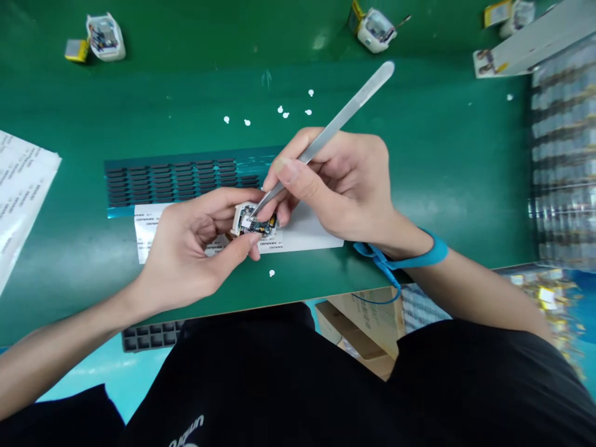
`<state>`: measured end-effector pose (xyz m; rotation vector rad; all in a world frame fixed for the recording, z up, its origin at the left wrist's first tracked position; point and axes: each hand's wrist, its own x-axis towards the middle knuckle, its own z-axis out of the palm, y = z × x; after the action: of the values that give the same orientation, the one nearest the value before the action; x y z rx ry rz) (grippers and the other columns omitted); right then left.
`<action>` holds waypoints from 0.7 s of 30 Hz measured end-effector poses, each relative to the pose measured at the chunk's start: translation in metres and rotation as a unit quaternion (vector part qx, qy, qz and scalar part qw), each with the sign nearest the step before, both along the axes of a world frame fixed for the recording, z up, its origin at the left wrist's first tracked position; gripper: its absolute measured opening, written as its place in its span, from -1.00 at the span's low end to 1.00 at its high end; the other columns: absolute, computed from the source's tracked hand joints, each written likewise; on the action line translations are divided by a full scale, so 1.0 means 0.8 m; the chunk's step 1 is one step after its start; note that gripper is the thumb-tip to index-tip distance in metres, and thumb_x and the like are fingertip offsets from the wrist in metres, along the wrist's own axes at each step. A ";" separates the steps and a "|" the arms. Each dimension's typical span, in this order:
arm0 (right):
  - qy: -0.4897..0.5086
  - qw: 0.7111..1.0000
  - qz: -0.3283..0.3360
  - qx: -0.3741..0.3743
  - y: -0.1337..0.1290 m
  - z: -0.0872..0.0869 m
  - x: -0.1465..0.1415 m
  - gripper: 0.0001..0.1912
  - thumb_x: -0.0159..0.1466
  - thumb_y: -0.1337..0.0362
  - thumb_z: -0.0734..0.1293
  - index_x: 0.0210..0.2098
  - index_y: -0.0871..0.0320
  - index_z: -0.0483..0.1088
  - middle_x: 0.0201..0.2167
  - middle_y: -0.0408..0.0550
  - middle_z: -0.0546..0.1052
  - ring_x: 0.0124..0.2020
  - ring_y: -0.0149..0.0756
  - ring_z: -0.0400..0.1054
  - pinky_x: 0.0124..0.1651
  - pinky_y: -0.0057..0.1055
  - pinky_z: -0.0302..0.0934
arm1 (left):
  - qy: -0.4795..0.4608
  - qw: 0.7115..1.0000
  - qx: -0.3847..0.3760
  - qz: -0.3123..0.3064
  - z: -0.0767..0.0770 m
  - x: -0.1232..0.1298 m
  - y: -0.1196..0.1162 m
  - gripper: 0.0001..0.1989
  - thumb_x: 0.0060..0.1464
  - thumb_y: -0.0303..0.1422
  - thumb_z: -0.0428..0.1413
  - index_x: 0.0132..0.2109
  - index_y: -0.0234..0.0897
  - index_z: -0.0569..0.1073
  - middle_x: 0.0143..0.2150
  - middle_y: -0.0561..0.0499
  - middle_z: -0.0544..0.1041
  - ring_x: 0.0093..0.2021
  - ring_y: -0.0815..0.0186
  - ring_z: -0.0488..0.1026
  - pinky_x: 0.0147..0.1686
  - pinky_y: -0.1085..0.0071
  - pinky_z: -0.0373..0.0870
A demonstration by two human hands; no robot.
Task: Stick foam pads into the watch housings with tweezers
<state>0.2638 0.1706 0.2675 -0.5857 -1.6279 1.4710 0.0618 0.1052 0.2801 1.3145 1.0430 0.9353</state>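
Observation:
Between the thumb and fingers of my left hand (195,248) is a small white device housing (237,220) with its circuit board (263,226) facing up. My right hand (335,183) grips metal tweezers (347,115) like a pen, their rounded end pointing up and to the right. The tweezer tips come down on or just over a small white piece (248,221) on the board; contact cannot be made out. Under both hands lies a white printed sheet (316,230). Behind my left hand is a film strip (112,186) carrying rows of black foam pieces (181,180).
Several small white round tabs (280,109) are scattered on the green mat (442,155). Open housings with yellow-wrapped batteries stand along the back, one at the left (106,37) and one near the middle (376,30). Stacked clear trays (563,155) fill the right side. A blue wrist strap (419,253) trails a cord.

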 end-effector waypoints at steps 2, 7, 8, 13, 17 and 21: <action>-0.006 1.000 -0.009 0.000 0.000 -0.002 -0.001 -0.65 0.49 0.00 0.45 -0.28 0.13 0.52 -0.46 -0.18 0.68 -0.54 -0.42 0.56 -0.50 -0.57 0.47 | 0.000 1.000 0.000 0.004 -0.001 0.001 -0.001 -0.71 0.18 -0.58 0.30 0.03 -0.27 0.62 -0.32 0.06 0.69 -0.41 0.29 0.66 -0.39 0.41 0.66; -0.025 1.000 -0.009 -0.002 0.000 -0.003 -0.001 -0.63 0.48 -0.05 0.45 -0.29 0.10 0.51 -0.46 -0.20 0.68 -0.53 -0.42 0.57 -0.48 -0.57 0.49 | -0.009 1.000 -0.007 0.011 -0.003 0.001 -0.002 -0.70 0.18 -0.58 0.30 0.05 -0.28 0.62 -0.33 0.09 0.69 -0.41 0.31 0.66 -0.38 0.45 0.66; -0.021 1.000 -0.003 -0.003 0.000 -0.003 -0.001 -0.63 0.48 -0.05 0.45 -0.28 0.10 0.51 -0.46 -0.19 0.68 -0.52 -0.41 0.57 -0.47 -0.56 0.50 | -0.010 1.000 -0.009 0.012 -0.004 0.001 -0.002 -0.70 0.18 -0.58 0.30 0.05 -0.28 0.62 -0.33 0.09 0.69 -0.41 0.32 0.66 -0.38 0.46 0.65; -0.009 1.000 -0.010 0.001 0.000 -0.003 -0.001 -0.69 0.50 0.06 0.46 -0.26 0.15 0.51 -0.45 -0.15 0.67 -0.51 -0.39 0.59 -0.46 -0.55 0.52 | -0.014 1.000 -0.013 0.017 0.000 0.001 -0.004 -0.70 0.17 -0.58 0.30 0.04 -0.27 0.62 -0.31 0.10 0.69 -0.41 0.33 0.67 -0.35 0.46 0.67; -0.019 0.999 -0.023 0.011 -0.008 -0.001 -0.003 -0.71 0.51 0.06 0.44 -0.26 0.12 0.50 -0.44 -0.19 0.68 -0.51 -0.42 0.59 -0.47 -0.57 0.50 | -0.003 1.000 -0.013 0.025 0.002 0.004 -0.006 -0.74 0.21 -0.57 0.26 0.02 -0.28 0.63 -0.34 0.09 0.70 -0.41 0.31 0.67 -0.36 0.44 0.66; -0.080 0.989 -0.071 0.098 -0.016 0.006 -0.001 -0.77 0.56 0.18 0.38 -0.24 0.10 0.49 -0.41 -0.26 0.66 -0.45 -0.46 0.61 -0.42 -0.61 0.49 | 0.017 0.999 -0.001 0.043 -0.004 0.004 -0.006 -0.82 0.28 -0.54 0.20 -0.04 -0.29 0.66 -0.42 0.10 0.67 -0.51 0.33 0.63 -0.49 0.44 0.56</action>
<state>0.2629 0.1574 0.2726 -0.7072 -1.7921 1.1686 0.0652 0.1007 0.2769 1.2978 1.1340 0.9784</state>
